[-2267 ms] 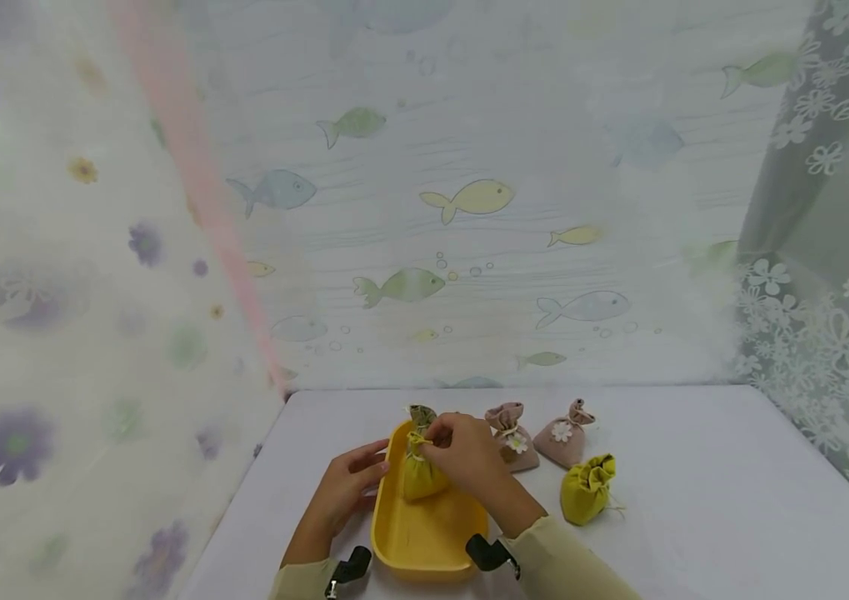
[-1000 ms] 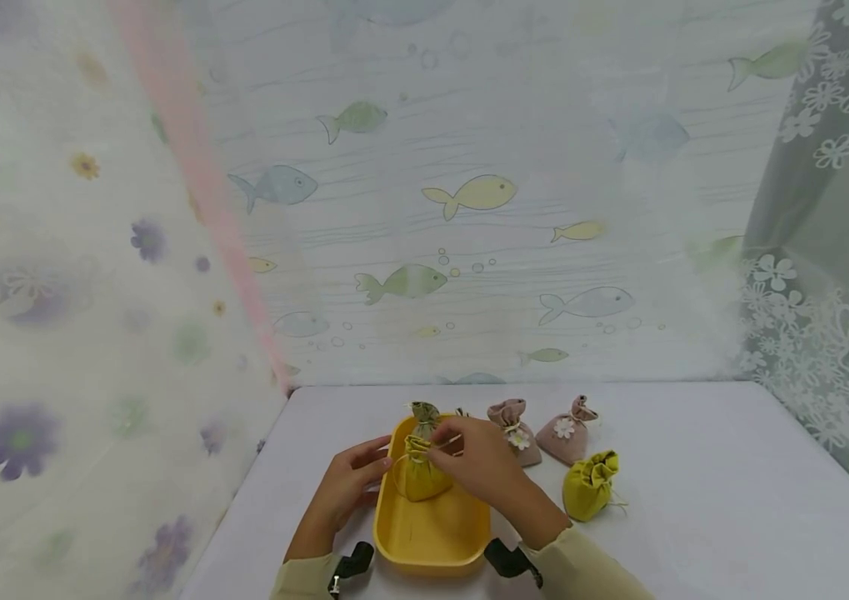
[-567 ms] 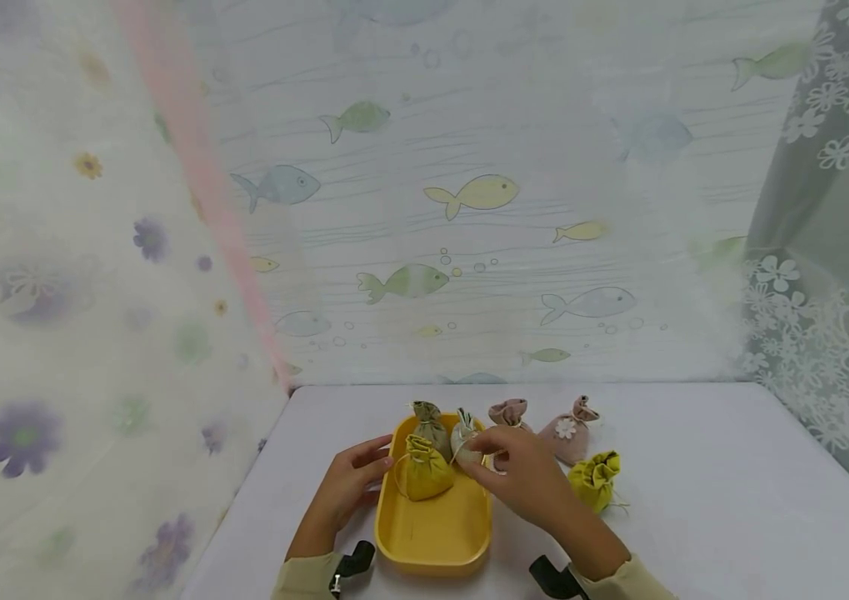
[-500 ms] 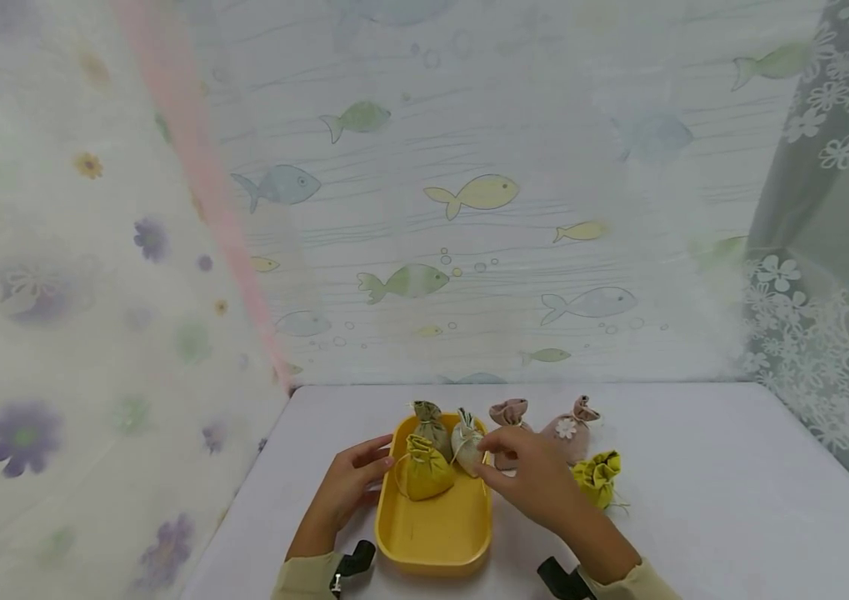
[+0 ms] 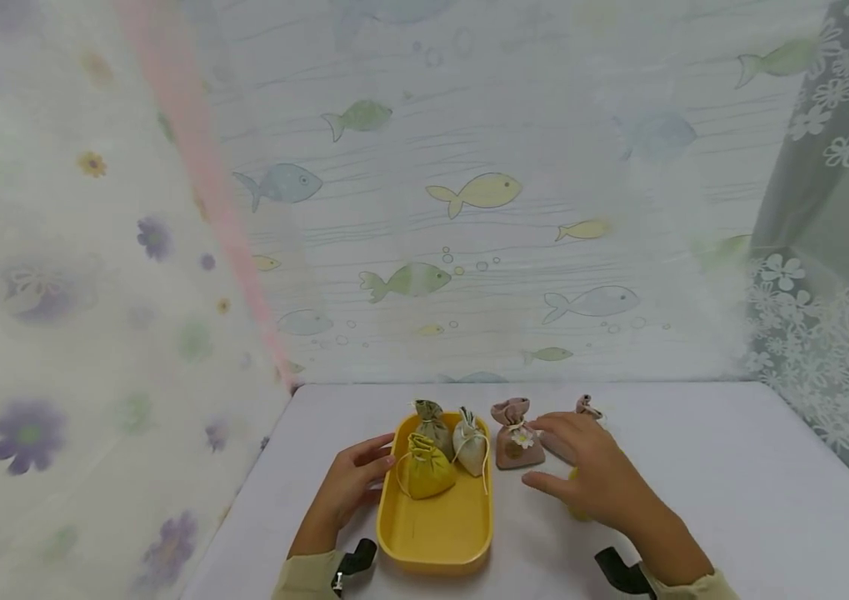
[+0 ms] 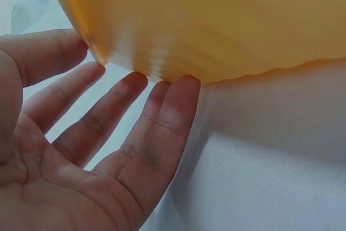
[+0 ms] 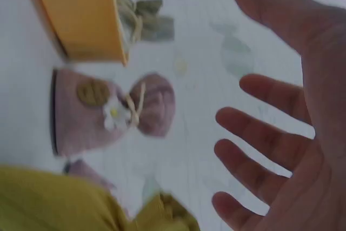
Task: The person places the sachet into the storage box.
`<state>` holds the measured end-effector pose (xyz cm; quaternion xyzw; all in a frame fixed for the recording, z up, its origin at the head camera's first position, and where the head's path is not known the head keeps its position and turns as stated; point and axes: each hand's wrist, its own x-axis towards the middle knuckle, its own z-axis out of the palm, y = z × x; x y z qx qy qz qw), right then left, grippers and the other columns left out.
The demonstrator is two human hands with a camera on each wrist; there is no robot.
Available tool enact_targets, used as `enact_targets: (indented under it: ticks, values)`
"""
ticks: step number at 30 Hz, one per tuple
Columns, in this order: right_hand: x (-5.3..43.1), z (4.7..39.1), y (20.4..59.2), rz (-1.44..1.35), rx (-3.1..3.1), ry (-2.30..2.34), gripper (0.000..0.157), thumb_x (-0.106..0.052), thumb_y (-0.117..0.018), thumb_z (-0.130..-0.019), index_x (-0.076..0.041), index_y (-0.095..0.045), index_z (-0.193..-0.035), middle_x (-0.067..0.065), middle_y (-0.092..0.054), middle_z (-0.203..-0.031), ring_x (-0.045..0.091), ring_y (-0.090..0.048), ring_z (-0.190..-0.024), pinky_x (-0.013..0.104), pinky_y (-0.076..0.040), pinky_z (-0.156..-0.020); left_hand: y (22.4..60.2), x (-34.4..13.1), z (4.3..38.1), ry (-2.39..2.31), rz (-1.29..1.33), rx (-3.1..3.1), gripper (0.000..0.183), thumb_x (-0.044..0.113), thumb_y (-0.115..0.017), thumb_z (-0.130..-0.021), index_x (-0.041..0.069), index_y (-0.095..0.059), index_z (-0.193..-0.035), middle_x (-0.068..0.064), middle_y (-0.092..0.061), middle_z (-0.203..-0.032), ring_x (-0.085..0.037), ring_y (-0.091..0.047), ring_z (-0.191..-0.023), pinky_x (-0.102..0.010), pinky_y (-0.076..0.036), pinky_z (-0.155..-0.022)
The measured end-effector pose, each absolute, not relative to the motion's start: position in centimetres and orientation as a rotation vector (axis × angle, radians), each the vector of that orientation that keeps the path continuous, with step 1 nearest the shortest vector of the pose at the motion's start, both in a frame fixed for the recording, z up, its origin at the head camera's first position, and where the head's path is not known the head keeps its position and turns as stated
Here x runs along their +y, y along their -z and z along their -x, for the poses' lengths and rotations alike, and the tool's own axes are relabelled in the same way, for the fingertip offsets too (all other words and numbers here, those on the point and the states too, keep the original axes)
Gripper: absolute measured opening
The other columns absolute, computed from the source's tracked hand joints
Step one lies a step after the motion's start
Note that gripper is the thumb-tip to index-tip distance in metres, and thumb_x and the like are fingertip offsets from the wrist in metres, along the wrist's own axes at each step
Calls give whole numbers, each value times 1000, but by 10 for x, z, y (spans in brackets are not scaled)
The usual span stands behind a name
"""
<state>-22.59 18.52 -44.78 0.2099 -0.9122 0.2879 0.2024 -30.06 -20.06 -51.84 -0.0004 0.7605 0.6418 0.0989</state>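
My left hand [image 5: 352, 487] touches the left side of a yellow tray [image 5: 435, 537]; in the left wrist view its fingertips [image 6: 181, 93] rest against the outer wall. Inside the tray's far half are a yellow drawstring pouch [image 5: 429, 473], an olive pouch [image 5: 434, 427] and a whitish pouch [image 5: 471, 450]. My right hand [image 5: 604, 475] hovers right of the tray, fingers spread, holding nothing. It is nearest to a yellow-green pouch [image 7: 54, 201], mostly hidden by it in the head view. A pink pouch [image 5: 517, 450] with a white flower stands beside the tray.
A second pink pouch [image 5: 587, 406] is largely covered by the right hand. Everything stands on a white-covered table [image 5: 761, 500]. Behind rises a fish-print curtain [image 5: 469, 250], with a flower-print curtain [image 5: 94, 375] on the left.
My right hand let go of the yellow pouch in the tray, passed the whitish pouch and moved right over the pouches on the table, its fingers spreading. The left hand stayed at the tray.
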Motion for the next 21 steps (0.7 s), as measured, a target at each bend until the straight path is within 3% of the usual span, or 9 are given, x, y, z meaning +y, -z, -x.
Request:
enact_targets:
  ticks: [4, 8, 11, 15, 21]
  values:
    - [207, 230, 448, -560, -2641, -913, 82, -57, -90, -72, -29, -59, -142, -1, -59, -146, 34, -48, -141, 69, -45, -106, 518, -202, 301, -1904, -12, 2239, 60, 37, -76, -94, 21, -57, -149, -17, -58, -149, -25, -71, -114, -44, -64, -85]
    - [227, 236, 457, -564, -2685, -1015, 89, -66, -85, -71, -32, -54, -147, 7, -52, -154, 43, -41, -146, 74, -44, -104, 518, -202, 301, -1908, -24, 2234, 60, 36, -76, -94, 20, -57, -150, -17, -58, -148, -25, -71, -113, -43, -64, -85]
    - [241, 240, 462, -584, -2693, -1051, 91, -65, -87, -70, -31, -54, -147, 8, -50, -156, 41, -47, -142, 66, -51, -102, 518, -202, 301, -1909, -23, 2236, 60, 36, -76, -94, 20, -57, -149, -17, -58, -148, -26, -71, -113, -43, -64, -84]
    - [254, 243, 468, -612, -2706, -1057, 89, -53, -93, -69, -23, -58, -145, 6, -56, -151, 35, -59, -130, 46, -58, -97, 518, -202, 300, -1907, -5, 2241, 60, 36, -76, -94, 20, -57, -149, -17, -58, -148, -25, -71, -113, -42, -64, -84]
    - [266, 246, 477, -591, -2757, -1138, 90, -46, -95, -69, -17, -57, -146, 3, -66, -134, 28, -62, -116, 35, -54, -87, 517, -202, 300, -1906, -6, 2242, 61, 37, -76, -94, 20, -57, -150, -17, -58, -148, -26, -71, -114, -42, -64, -84]
